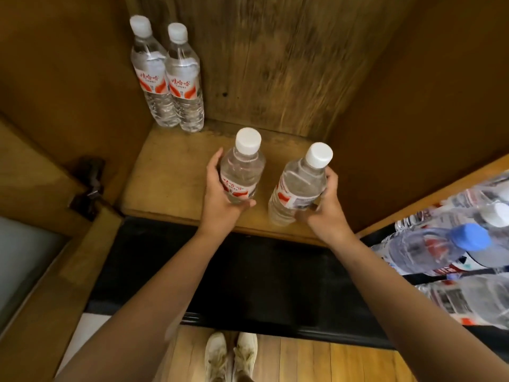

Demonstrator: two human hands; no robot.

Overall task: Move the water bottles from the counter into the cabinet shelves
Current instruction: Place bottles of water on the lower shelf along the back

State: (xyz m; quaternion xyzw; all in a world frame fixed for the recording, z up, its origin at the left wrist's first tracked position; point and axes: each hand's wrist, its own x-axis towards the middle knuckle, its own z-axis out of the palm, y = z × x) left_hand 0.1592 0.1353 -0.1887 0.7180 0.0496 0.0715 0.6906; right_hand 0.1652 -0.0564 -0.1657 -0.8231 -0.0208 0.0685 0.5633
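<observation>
Two water bottles, one in left hand [220, 194], one in right hand [322, 208], each grip wrapped round its bottle, hover over cabinet shelf [165, 172]; next: set them upright beside shelved pair [168, 78] at back-left.

Red Chinese characters reading 娃哈哈 stood on the white-and-red labels of the two bottles at the back [168, 78] of the cabinet shelf [170, 172], in its far left corner. The same red script showed only in part on the label of the bottle in the left hand [239, 175], nearer the shelf's front edge. Print on the bottle in the right hand [296, 188] and on the bottles on the counter [440, 249], right of the shelf, was too blurred to read.
</observation>
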